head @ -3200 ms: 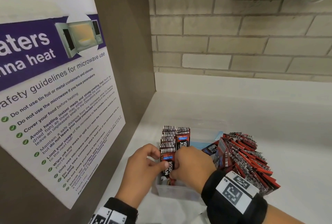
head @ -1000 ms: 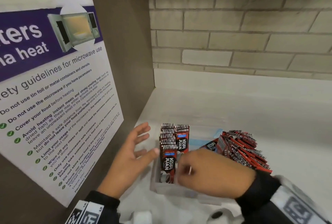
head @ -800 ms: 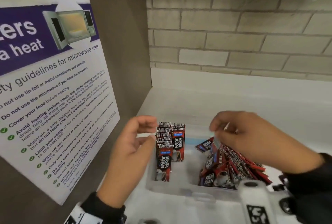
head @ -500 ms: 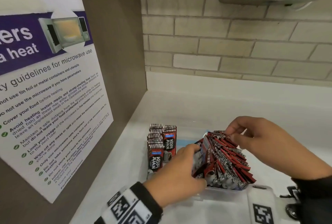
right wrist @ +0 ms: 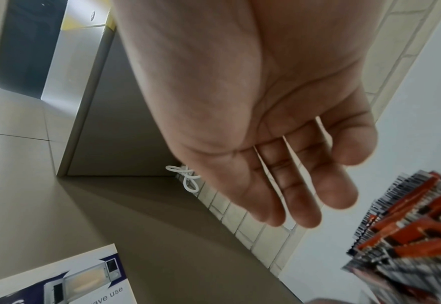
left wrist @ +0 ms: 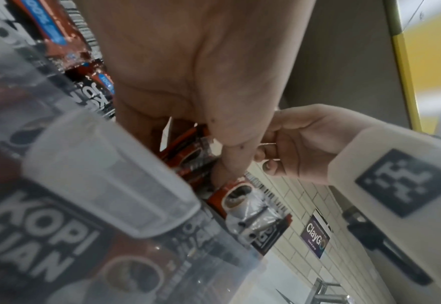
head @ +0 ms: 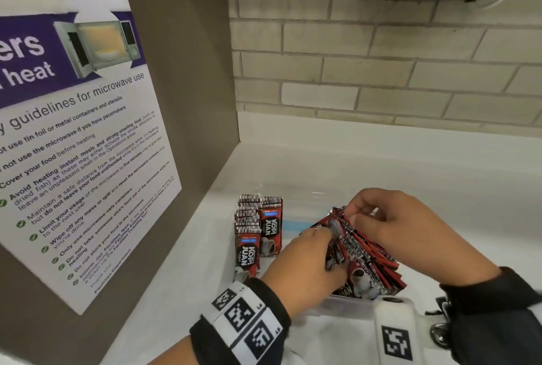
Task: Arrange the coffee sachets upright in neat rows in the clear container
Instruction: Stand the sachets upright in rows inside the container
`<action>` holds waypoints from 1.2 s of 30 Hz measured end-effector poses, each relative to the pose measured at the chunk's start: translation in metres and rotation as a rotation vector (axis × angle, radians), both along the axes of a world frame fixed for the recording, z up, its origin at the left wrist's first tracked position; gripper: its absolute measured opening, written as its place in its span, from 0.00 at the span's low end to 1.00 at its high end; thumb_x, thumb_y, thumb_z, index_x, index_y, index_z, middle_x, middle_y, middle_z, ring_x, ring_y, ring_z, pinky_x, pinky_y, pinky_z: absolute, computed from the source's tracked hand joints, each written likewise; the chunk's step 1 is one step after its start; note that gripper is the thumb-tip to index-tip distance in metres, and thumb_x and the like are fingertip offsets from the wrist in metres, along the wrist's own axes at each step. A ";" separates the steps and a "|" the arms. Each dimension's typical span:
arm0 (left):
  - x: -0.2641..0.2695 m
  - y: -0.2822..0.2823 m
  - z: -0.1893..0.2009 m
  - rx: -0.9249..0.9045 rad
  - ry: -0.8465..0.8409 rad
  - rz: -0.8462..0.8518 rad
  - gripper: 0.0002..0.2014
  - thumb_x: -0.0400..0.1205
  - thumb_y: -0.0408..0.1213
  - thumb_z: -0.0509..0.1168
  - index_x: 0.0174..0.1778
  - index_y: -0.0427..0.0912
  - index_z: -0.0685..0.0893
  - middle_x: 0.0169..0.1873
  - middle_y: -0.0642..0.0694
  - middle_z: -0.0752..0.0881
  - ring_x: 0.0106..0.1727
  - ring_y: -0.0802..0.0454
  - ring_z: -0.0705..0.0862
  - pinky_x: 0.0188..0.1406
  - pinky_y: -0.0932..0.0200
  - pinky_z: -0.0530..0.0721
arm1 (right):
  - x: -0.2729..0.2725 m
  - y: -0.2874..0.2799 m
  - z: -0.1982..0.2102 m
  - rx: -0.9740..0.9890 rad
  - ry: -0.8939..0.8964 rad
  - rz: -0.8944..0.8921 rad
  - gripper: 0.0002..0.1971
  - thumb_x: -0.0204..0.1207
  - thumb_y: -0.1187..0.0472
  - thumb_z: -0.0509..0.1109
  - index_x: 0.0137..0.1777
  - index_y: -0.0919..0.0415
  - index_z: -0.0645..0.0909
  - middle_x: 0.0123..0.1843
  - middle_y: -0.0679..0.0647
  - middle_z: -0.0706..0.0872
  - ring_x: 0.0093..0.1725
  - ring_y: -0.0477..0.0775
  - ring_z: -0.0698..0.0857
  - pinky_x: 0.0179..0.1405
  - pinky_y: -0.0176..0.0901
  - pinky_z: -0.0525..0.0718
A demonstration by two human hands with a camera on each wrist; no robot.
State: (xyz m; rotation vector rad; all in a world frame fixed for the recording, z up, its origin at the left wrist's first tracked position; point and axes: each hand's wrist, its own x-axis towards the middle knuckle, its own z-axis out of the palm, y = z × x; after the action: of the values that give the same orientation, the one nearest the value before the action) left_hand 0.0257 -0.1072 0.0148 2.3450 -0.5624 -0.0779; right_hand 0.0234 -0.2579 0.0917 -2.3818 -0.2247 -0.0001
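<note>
setting: white counter (head: 337,165) in a corner, beige brick wall behind, microwave-use poster (head: 73,136) on the brown panel at the left of the frame.
clear container (head: 346,307): lower centre of the head view, standing on the counter.
standing rows (head: 258,227): kopi juan coffee sachets upright at the container's left end, tops level.
loose bundle (head: 366,250): a fanned, leaning stack of sachets at the container's right end.
left hand (head: 305,265): fingers curled onto the near side of the bundle, gripping a few sachets.
right hand (head: 390,224): pinching sachet tops at the far upper edge of the bundle.
handling: likely light, thin, floppy foil packets with slick faces; they slide and fan out easily.
where to hold: by my judgement, pinch flat faces near the crimped top edge, several together, and brace the row with the other hand.
</note>
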 end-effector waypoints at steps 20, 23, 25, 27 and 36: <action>-0.011 0.024 0.007 -0.030 -0.214 -0.009 0.16 0.87 0.34 0.53 0.70 0.45 0.74 0.54 0.48 0.82 0.52 0.56 0.80 0.52 0.58 0.77 | 0.015 0.011 -0.004 -0.262 -0.023 0.205 0.15 0.80 0.61 0.62 0.61 0.42 0.80 0.72 0.36 0.73 0.72 0.39 0.70 0.74 0.37 0.64; -0.010 0.032 0.009 -0.104 -0.213 0.025 0.14 0.88 0.35 0.53 0.67 0.46 0.76 0.49 0.51 0.82 0.47 0.61 0.77 0.44 0.70 0.74 | 0.015 0.014 0.005 -0.287 0.023 0.187 0.18 0.82 0.58 0.60 0.67 0.38 0.75 0.77 0.34 0.66 0.76 0.39 0.65 0.78 0.53 0.61; -0.009 0.038 0.012 -0.166 -0.196 0.079 0.13 0.88 0.36 0.54 0.66 0.48 0.77 0.48 0.52 0.82 0.47 0.61 0.78 0.45 0.71 0.74 | 0.011 0.016 0.009 -0.233 0.035 0.181 0.20 0.81 0.56 0.61 0.70 0.37 0.70 0.74 0.32 0.67 0.73 0.37 0.67 0.78 0.51 0.61; -0.008 0.044 0.013 -0.242 -0.183 0.141 0.13 0.87 0.35 0.55 0.64 0.49 0.78 0.46 0.53 0.84 0.48 0.62 0.79 0.44 0.70 0.75 | 0.005 0.023 0.008 -0.203 0.047 0.169 0.24 0.79 0.53 0.63 0.74 0.37 0.64 0.71 0.32 0.68 0.70 0.36 0.70 0.78 0.48 0.61; -0.009 0.055 0.008 -0.395 -0.021 0.289 0.16 0.87 0.35 0.56 0.71 0.48 0.75 0.54 0.52 0.85 0.52 0.60 0.85 0.48 0.71 0.82 | -0.007 0.047 -0.038 -0.524 -0.055 0.020 0.46 0.69 0.33 0.64 0.80 0.43 0.42 0.77 0.41 0.50 0.78 0.45 0.48 0.73 0.53 0.51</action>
State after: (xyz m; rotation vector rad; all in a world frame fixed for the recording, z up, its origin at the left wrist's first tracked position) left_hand 0.0167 -0.0521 0.0227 2.0164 -0.2179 0.1767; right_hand 0.0165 -0.2110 0.0537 -2.9032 -0.3034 0.0028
